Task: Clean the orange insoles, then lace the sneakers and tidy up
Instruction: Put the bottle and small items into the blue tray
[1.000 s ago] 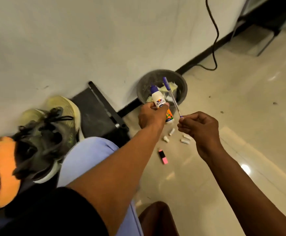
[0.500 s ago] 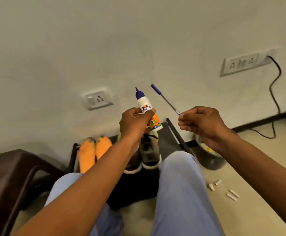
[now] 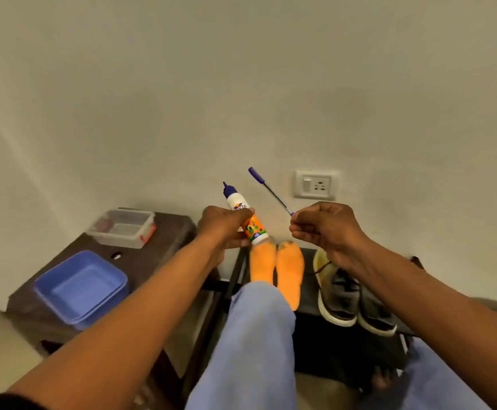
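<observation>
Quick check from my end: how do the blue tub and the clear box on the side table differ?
The blue tub is opaque blue, while the clear box is see-through with a red clip. The blue tub sits at the near end of the side table; the clear box sits by the wall and looks smaller. Both are rectangular and open-topped.

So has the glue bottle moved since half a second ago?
Yes, leftward. The glue bottle in the left hand was right of the wall socket; now it is left of it, over the orange insoles.
</observation>
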